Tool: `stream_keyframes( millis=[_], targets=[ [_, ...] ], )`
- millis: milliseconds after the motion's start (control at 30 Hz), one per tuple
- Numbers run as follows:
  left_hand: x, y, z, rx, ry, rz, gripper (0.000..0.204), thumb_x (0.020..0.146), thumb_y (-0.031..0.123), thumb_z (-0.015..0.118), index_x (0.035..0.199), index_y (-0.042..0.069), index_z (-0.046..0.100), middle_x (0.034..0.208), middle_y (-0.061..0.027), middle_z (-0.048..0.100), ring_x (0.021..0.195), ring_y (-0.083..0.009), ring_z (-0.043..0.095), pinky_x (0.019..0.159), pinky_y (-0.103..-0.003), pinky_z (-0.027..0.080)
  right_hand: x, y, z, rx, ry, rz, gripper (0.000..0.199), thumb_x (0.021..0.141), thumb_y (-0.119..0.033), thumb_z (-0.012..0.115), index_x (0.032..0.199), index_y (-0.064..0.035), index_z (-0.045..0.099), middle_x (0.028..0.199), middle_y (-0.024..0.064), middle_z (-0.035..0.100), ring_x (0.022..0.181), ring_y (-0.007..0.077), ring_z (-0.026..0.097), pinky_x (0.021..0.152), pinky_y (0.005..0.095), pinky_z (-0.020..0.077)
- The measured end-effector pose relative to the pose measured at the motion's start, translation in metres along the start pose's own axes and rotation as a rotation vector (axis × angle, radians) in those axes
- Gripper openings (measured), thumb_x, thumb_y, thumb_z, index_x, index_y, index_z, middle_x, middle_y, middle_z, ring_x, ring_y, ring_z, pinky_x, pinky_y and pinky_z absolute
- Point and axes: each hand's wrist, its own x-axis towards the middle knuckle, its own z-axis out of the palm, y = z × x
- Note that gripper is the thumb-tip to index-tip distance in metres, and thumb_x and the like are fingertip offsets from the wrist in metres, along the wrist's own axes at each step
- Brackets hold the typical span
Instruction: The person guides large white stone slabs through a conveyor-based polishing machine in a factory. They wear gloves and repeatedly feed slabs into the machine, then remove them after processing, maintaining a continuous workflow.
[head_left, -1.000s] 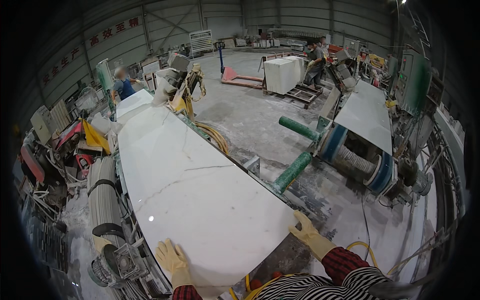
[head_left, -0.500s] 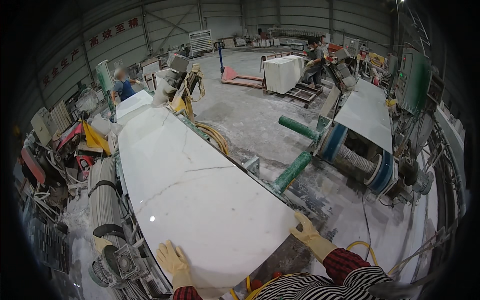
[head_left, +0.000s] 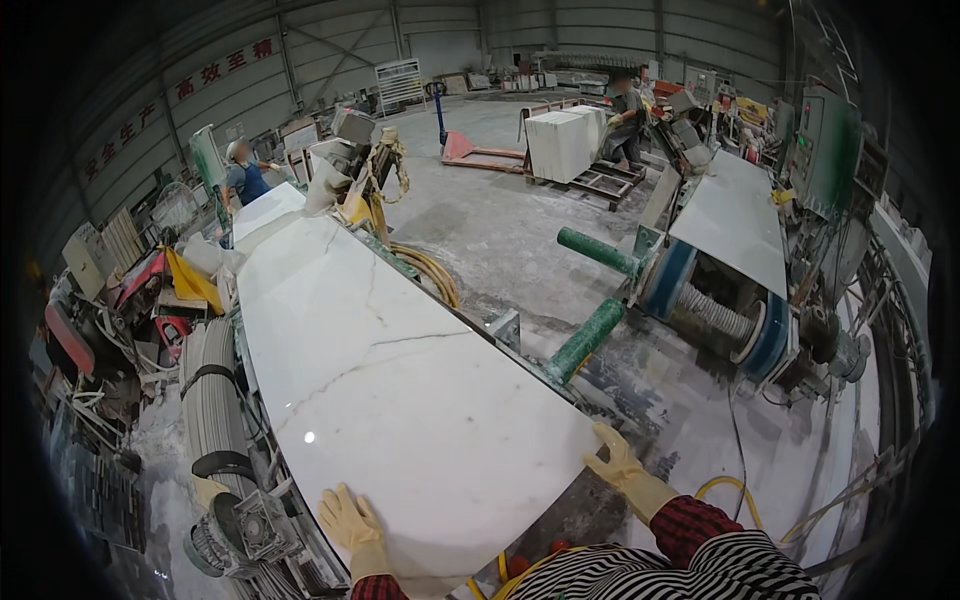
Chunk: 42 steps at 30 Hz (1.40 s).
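A long white marble slab [head_left: 410, 420] with thin grey veins lies in front of me, stretching away to the far left. My left hand [head_left: 350, 522], in a cream rubber glove, rests on its near left part with the fingers stretched out. At the slab's right corner is my right hand [head_left: 622, 468], gloved alike. Its fingers are apart and touch the edge; neither hand has anything wrapped in its grasp.
Green rollers [head_left: 588, 340] stick out right of the slab. Beyond stands a machine with another white slab [head_left: 738, 215]. Bundled grey strips [head_left: 215, 410] and a motor [head_left: 212, 545] line the left side. Two people work farther off, one beside stacked white slabs [head_left: 560, 148]. A red pallet jack [head_left: 480, 152] stands behind.
Both hands stay at the same places on the slab; the view has shifted slightly. The distant person by the stacked slabs has changed posture.
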Motion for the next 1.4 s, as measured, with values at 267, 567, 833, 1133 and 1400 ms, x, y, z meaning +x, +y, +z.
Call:
stream_keyframes(
  millis=[267, 567, 833, 1133, 1400],
  targets=[
    [-0.006, -0.005, 0.007, 0.024, 0.098, 0.071, 0.052, 0.105, 0.034, 0.071, 0.150, 0.008, 0.065, 0.158, -0.0267, 0.060, 0.143, -0.0481, 0.053, 0.127, -0.057, 0.036, -0.005, 0.000, -0.004, 0.013, -0.065, 0.047, 0.090, 0.104, -0.052, 0.074, 0.178, -0.0158, 0.037, 0.184, 0.0139, 0.032, 0.170, 0.0344, 0.028, 0.140, 0.0457, 0.0266],
    [-0.010, 0.000, -0.001, 0.035, 0.064, 0.046, 0.053, 0.105, 0.033, 0.072, 0.151, 0.009, 0.063, 0.161, -0.0263, 0.057, 0.146, -0.0461, 0.051, 0.128, -0.056, 0.034, -0.009, 0.006, 0.001, 0.046, 0.020, -0.010, 0.088, 0.100, -0.045, 0.082, 0.173, -0.0117, 0.045, 0.179, 0.0175, 0.041, 0.165, 0.0367, 0.038, 0.137, 0.0458, 0.0320],
    [-0.012, -0.002, 0.003, 0.030, 0.032, 0.033, 0.054, 0.106, 0.036, 0.070, 0.153, 0.010, 0.063, 0.161, -0.0258, 0.058, 0.148, -0.0472, 0.051, 0.129, -0.056, 0.033, -0.010, 0.021, 0.006, 0.075, 0.062, -0.061, 0.088, 0.098, -0.045, 0.084, 0.171, -0.0079, 0.048, 0.177, 0.0200, 0.045, 0.163, 0.0379, 0.043, 0.135, 0.0463, 0.0345],
    [-0.017, -0.006, 0.005, 0.047, 0.103, 0.081, 0.052, 0.104, 0.034, 0.072, 0.150, 0.010, 0.065, 0.157, -0.0253, 0.060, 0.143, -0.0487, 0.053, 0.126, -0.058, 0.037, -0.013, 0.015, 0.004, 0.089, 0.074, -0.037, 0.088, 0.096, -0.043, 0.085, 0.168, -0.0055, 0.052, 0.175, 0.0223, 0.047, 0.161, 0.0406, 0.045, 0.134, 0.0502, 0.0374],
    [-0.021, -0.002, 0.000, 0.036, 0.062, 0.051, 0.054, 0.105, 0.034, 0.071, 0.153, 0.010, 0.064, 0.161, -0.0265, 0.059, 0.146, -0.0496, 0.053, 0.128, -0.058, 0.036, -0.019, 0.018, 0.004, 0.113, 0.107, -0.076, 0.085, 0.094, -0.042, 0.086, 0.165, -0.0051, 0.055, 0.172, 0.0243, 0.051, 0.159, 0.0424, 0.048, 0.132, 0.0501, 0.0382]
  ],
)
